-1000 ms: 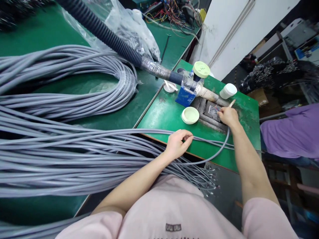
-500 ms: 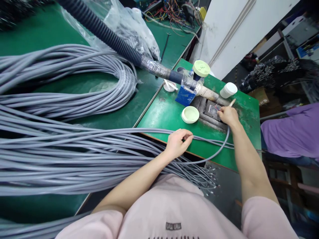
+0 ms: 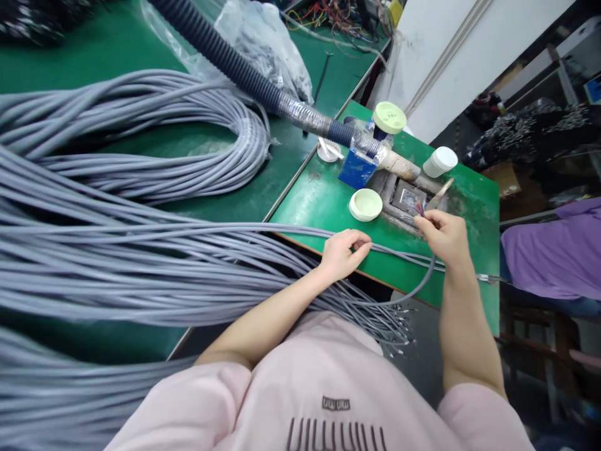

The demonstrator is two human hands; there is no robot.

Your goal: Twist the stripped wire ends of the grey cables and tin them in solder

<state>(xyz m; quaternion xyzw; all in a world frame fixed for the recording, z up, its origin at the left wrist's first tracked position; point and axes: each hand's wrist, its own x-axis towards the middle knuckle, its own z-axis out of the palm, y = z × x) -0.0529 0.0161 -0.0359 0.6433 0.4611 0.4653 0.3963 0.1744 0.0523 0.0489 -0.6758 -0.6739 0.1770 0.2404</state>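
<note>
My right hand [image 3: 445, 237] pinches the end of a grey cable [image 3: 425, 279], its thin coloured wires [image 3: 420, 208] sticking out past the fingertips. These wires are over the near side of a square pot [image 3: 409, 198] with a shiny, silvery surface. From the hand the cable curves down and back to the left. My left hand [image 3: 346, 254] is closed, thumb against the curled fingers, around a few grey cables [image 3: 300, 230] that run across the green board [image 3: 310, 216]. Their stripped ends [image 3: 488, 278] lie past my right forearm.
A ribbed hose [image 3: 225, 59] leads to a pipe beside the pot. Around it stand a blue box [image 3: 357, 169], an open pale tub [image 3: 365, 205], a green-lidded jar [image 3: 389, 118] and a white jar [image 3: 440, 162]. Grey cable bundles [image 3: 141, 269] cover the left. A person in purple [image 3: 554, 254] is at right.
My right hand has drawn back toward me from the pot, bringing the wire ends to its near side and into clearer view. The left hand keeps its place on the cables.
</note>
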